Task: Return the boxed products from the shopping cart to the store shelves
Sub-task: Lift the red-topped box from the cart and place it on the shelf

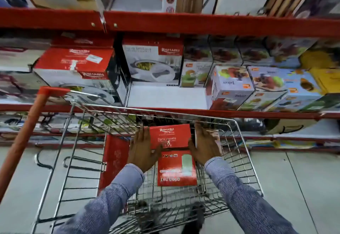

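Inside the wire shopping cart a red Rishabh box stands between my two hands. My left hand presses flat on its left side and my right hand on its right side, fingers spread. A second red box lies flat in the cart just below it. A tall red box stands on edge at the cart's left. On the middle shelf a bare white gap shows in front of a white Rishabh box.
Red shelf rails cross the view above and behind the cart. Another Rishabh box sits left of the gap, juicer boxes right of it. The cart's orange handle slants at the left. Grey floor tiles lie on both sides.
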`<state>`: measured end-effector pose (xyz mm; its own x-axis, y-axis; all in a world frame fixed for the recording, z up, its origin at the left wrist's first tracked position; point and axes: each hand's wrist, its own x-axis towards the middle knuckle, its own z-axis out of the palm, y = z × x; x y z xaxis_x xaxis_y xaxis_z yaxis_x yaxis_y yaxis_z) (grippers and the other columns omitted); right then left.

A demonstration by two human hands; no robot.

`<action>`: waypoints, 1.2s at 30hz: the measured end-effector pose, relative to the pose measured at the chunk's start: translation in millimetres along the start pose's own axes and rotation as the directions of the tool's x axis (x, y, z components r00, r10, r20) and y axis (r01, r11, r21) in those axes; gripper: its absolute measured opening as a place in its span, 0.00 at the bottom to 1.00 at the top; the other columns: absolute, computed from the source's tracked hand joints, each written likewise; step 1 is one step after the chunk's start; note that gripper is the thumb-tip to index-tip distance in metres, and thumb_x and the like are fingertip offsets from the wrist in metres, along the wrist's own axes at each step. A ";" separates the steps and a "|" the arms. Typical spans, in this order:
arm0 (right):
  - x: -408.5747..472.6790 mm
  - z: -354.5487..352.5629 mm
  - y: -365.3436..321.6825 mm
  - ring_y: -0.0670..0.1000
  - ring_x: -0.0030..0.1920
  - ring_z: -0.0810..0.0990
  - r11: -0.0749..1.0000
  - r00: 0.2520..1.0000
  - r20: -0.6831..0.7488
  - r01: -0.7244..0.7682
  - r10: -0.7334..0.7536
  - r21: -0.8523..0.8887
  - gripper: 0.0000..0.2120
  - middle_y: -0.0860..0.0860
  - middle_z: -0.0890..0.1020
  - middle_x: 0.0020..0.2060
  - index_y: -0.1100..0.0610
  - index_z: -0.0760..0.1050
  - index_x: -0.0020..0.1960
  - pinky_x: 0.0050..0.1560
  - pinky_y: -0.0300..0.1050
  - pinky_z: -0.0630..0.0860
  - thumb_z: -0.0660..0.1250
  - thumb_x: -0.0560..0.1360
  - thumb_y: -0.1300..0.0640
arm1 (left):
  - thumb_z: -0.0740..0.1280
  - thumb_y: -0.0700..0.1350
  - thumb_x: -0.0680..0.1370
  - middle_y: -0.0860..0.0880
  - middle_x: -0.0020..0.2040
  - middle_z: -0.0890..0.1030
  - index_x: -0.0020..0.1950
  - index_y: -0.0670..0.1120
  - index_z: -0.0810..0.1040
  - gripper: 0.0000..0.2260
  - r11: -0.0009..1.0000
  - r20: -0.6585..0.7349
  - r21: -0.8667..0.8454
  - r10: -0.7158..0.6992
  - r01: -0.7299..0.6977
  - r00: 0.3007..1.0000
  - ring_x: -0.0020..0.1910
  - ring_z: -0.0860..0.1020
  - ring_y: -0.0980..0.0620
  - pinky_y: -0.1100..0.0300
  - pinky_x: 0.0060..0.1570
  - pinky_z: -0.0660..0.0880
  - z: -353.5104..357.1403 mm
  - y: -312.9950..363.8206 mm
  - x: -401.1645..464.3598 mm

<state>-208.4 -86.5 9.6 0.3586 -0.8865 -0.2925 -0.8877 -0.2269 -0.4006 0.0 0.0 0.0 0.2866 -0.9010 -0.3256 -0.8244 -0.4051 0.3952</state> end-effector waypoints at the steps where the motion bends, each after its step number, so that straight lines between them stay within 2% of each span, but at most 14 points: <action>1: 6.2 8.7 1.8 0.61 0.68 0.70 0.997 1.000 0.010 -0.023 0.022 0.071 0.29 0.59 0.69 0.71 0.59 0.59 0.75 0.67 0.53 0.69 0.60 0.77 0.52 | 0.60 0.60 0.78 0.41 0.79 0.62 0.79 0.42 0.57 0.35 0.997 0.021 -0.067 -0.028 0.029 0.999 0.78 0.60 0.41 0.42 0.75 0.61 6.7 -6.7 8.4; 3: 16.1 20.0 4.1 0.60 0.63 0.75 0.983 0.995 0.070 -0.078 0.067 0.164 0.22 0.58 0.77 0.63 0.57 0.67 0.69 0.62 0.51 0.73 0.61 0.75 0.54 | 0.63 0.55 0.78 0.41 0.72 0.72 0.74 0.42 0.67 0.28 0.976 0.074 -0.200 -0.075 0.089 0.994 0.71 0.71 0.40 0.44 0.68 0.70 15.8 -17.1 23.5; 5: 28.2 29.7 7.3 0.59 0.58 0.79 0.962 0.980 0.140 -0.167 0.140 0.214 0.18 0.57 0.80 0.59 0.57 0.70 0.64 0.59 0.50 0.75 0.61 0.75 0.54 | 0.65 0.51 0.79 0.41 0.67 0.77 0.70 0.42 0.71 0.23 0.927 0.120 -0.322 -0.159 0.190 0.980 0.65 0.76 0.40 0.47 0.65 0.73 24.0 -24.1 37.9; 11: 51.2 45.1 10.9 0.57 0.47 0.80 0.872 0.922 0.277 -0.357 0.271 0.334 0.13 0.56 0.83 0.54 0.54 0.76 0.56 0.47 0.43 0.72 0.60 0.75 0.51 | 0.68 0.48 0.78 0.39 0.67 0.78 0.68 0.38 0.74 0.22 0.584 0.356 -0.619 -0.386 0.524 0.851 0.65 0.77 0.40 0.49 0.67 0.71 45.5 -38.9 63.1; 13: 56.1 45.9 11.7 0.56 0.46 0.80 0.855 0.918 0.275 -0.373 0.284 0.360 0.10 0.56 0.84 0.51 0.51 0.78 0.49 0.47 0.45 0.73 0.60 0.74 0.51 | 0.67 0.47 0.78 0.39 0.68 0.77 0.69 0.38 0.74 0.22 0.538 0.378 -0.645 -0.394 0.543 0.838 0.66 0.76 0.40 0.50 0.67 0.71 44.4 -37.4 65.6; 16: 58.1 43.5 14.1 0.56 0.48 0.81 0.827 0.915 0.259 -0.395 0.311 0.401 0.12 0.55 0.84 0.50 0.52 0.79 0.48 0.53 0.49 0.76 0.59 0.73 0.50 | 0.65 0.46 0.80 0.38 0.69 0.75 0.71 0.39 0.71 0.21 0.531 0.401 -0.644 -0.379 0.551 0.834 0.67 0.74 0.39 0.51 0.63 0.71 39.8 -33.2 65.6; 20: 46.6 31.1 9.8 0.53 0.44 0.83 0.799 0.932 0.212 -0.361 0.294 0.481 0.12 0.52 0.86 0.44 0.54 0.80 0.46 0.52 0.50 0.78 0.59 0.74 0.51 | 0.66 0.47 0.78 0.41 0.64 0.81 0.67 0.41 0.77 0.19 0.631 0.285 -0.623 -0.366 0.462 0.886 0.61 0.79 0.41 0.50 0.65 0.73 20.5 -34.2 54.2; 22: 38.6 19.0 4.0 0.51 0.44 0.83 0.782 0.943 0.149 -0.330 0.297 0.528 0.13 0.49 0.86 0.43 0.53 0.81 0.47 0.49 0.46 0.77 0.60 0.74 0.49 | 0.67 0.46 0.78 0.41 0.62 0.82 0.65 0.42 0.79 0.17 0.656 0.205 -0.648 -0.339 0.387 0.918 0.59 0.80 0.44 0.53 0.63 0.73 3.1 -34.4 43.9; 25: 24.4 -10.1 -11.4 0.46 0.42 0.82 0.779 0.951 -0.012 -0.245 0.308 0.578 0.14 0.44 0.86 0.40 0.50 0.83 0.48 0.41 0.37 0.71 0.62 0.74 0.46 | 0.68 0.49 0.78 0.43 0.57 0.85 0.62 0.43 0.81 0.15 0.701 0.047 -0.667 -0.300 0.253 0.953 0.57 0.82 0.43 0.50 0.61 0.76 -30.8 -29.1 24.0; 28: 15.6 -45.4 -28.8 0.41 0.38 0.80 0.791 0.939 -0.150 -0.167 0.310 0.588 0.12 0.42 0.84 0.38 0.49 0.84 0.48 0.41 0.35 0.71 0.66 0.73 0.45 | 0.69 0.52 0.77 0.49 0.50 0.86 0.59 0.45 0.82 0.15 0.736 -0.128 -0.665 -0.280 0.127 0.952 0.45 0.84 0.53 0.61 0.46 0.80 -69.9 -14.5 4.7; 30: 14.0 -71.3 -40.3 0.41 0.38 0.81 0.791 0.929 -0.216 -0.115 0.299 0.601 0.12 0.45 0.85 0.40 0.52 0.84 0.50 0.42 0.35 0.74 0.68 0.73 0.47 | 0.69 0.54 0.76 0.55 0.42 0.83 0.56 0.46 0.83 0.15 0.772 -0.265 -0.633 -0.285 0.057 0.921 0.37 0.79 0.65 0.74 0.32 0.73 -100.7 -2.3 -6.1; 31: 13.9 -84.7 -46.3 0.40 0.37 0.81 0.798 0.928 -0.246 -0.084 0.281 0.596 0.12 0.46 0.85 0.40 0.53 0.84 0.51 0.40 0.35 0.75 0.68 0.73 0.48 | 0.70 0.55 0.76 0.55 0.39 0.81 0.54 0.46 0.84 0.14 0.792 -0.325 -0.610 -0.278 0.024 0.904 0.35 0.77 0.67 0.74 0.30 0.70 -116.6 3.6 -9.7; 34: 11.8 -123.3 -63.1 0.34 0.31 0.78 0.819 0.906 -0.354 0.012 0.234 0.574 0.10 0.45 0.84 0.38 0.54 0.84 0.50 0.32 0.25 0.69 0.70 0.72 0.51 | 0.69 0.58 0.75 0.51 0.37 0.82 0.49 0.47 0.84 0.16 0.834 -0.436 -0.551 -0.253 -0.034 0.863 0.35 0.80 0.53 0.63 0.37 0.71 -159.2 16.6 -18.3; 36: 9.2 -146.4 -73.9 0.37 0.34 0.79 0.820 0.891 -0.398 0.054 0.218 0.569 0.10 0.47 0.85 0.39 0.54 0.85 0.50 0.37 0.29 0.72 0.71 0.71 0.51 | 0.69 0.60 0.75 0.49 0.36 0.83 0.47 0.47 0.84 0.16 0.852 -0.492 -0.519 -0.238 -0.064 0.838 0.36 0.81 0.49 0.60 0.38 0.71 -180.2 21.8 -19.9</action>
<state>-181.8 -136.9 163.7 0.0112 -0.9999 -0.0023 -0.5446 -0.0042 -0.8387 64.3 -18.9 169.8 0.6760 -0.7347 0.0561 -0.4672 -0.3686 0.8036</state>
